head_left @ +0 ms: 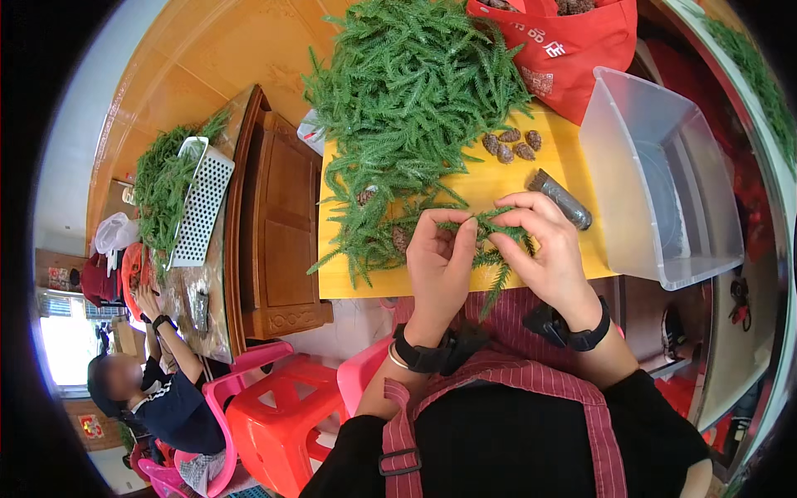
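Near the front edge of the yellow table, my left hand [442, 264] and my right hand [544, 251] meet at a green pine sprig [496, 274]. Both pinch it between thumb and fingers, and its tips hang down between them. A pine cone [400, 239] lies among the greenery beside my left fingers. Past my right hand rests a dark grey, shiny, cylinder-shaped bundle [563, 199]. Several loose brown pine cones [506, 153] are grouped on the tabletop [484, 184] farther back. A large heap of pine sprigs [415, 91] covers the table's left and far side.
A red bag [573, 62] with pine cones stands at the back right. To the right is a clear plastic bin [664, 183]. At left, another person [178, 407] works at a second table with a white perforated basket [202, 203]. Red stools [286, 415] stand between us.
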Tool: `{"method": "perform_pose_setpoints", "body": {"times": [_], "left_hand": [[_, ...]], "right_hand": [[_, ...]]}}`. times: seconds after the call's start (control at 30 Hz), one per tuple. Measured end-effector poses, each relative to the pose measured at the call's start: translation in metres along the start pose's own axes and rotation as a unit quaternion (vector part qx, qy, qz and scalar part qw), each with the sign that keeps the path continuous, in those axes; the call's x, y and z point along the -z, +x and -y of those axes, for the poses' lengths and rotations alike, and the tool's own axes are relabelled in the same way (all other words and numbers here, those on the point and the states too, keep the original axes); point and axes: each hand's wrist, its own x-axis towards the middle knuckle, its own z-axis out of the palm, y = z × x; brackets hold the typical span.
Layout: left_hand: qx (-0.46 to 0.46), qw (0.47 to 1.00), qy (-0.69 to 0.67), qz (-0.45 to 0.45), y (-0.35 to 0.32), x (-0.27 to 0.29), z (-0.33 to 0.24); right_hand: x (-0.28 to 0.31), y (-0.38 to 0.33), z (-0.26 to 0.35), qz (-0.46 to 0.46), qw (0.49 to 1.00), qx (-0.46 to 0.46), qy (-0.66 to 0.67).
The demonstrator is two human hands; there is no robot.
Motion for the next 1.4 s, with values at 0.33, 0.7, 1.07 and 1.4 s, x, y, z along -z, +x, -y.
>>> {"method": "perform_pose_setpoints", "body": {"times": [0.33, 0.7, 1.07, 1.4], "left_hand": [[0.024, 0.997, -0.023, 0.072, -0.003, 0.003, -0.004], [-0.052, 0.991, 0.103, 0.073, -0.005, -0.001, 0.011], [0.070, 0.995, -0.060, 0.039, -0.005, -0.003, 0.013], [0.058, 0.992, -0.109, 0.030, -0.006, -0.007, 0.008]], "right_hand": [[-0.005, -0.002, -0.006, -0.005, 0.992, -0.057, 0.114], [0.002, -0.001, -0.014, 0.002, 0.988, -0.076, 0.137], [0.006, -0.001, -0.011, 0.019, 0.998, -0.031, 0.054], [0.010, 0.000, -0.006, -0.005, 0.998, -0.028, 0.052]]}}
